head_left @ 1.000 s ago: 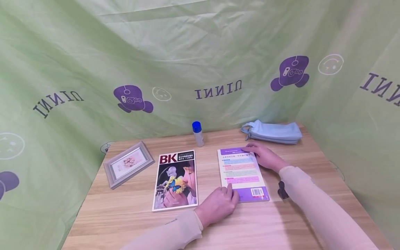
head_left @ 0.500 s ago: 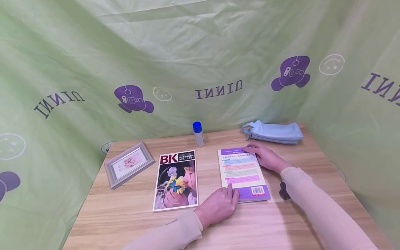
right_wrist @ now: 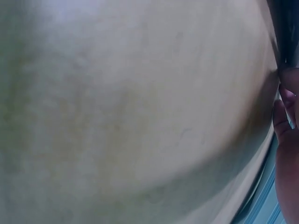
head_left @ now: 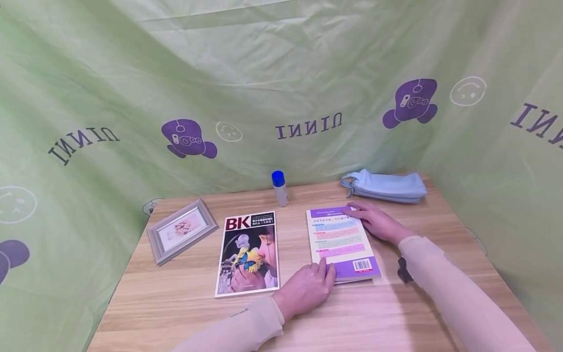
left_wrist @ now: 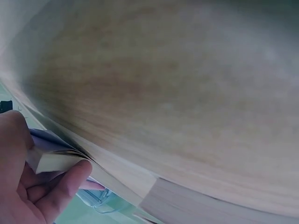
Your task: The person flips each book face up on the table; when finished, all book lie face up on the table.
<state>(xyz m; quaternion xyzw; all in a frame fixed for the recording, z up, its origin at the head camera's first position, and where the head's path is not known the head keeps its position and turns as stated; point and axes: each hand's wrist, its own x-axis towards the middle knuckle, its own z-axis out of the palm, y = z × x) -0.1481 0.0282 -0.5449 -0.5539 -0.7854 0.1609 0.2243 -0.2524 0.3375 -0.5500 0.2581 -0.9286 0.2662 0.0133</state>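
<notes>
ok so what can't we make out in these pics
Purple-and-white book's near-left corner: head view, covered by the left hand.
Its underside: every view, mostly hidden by the book itself.
Right hand: right wrist view, partly cut off by the right edge; its exact hold is unclear.
Picture frame's lettering: head view, too small.
Table's near edge: head view, cut off at the bottom.

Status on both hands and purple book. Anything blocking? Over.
Left hand pinches near edge of purple book, edge seemingly raised. Right hand touches its far right corner. BK book apart to the left, blue case beyond; neither touching it.
</notes>
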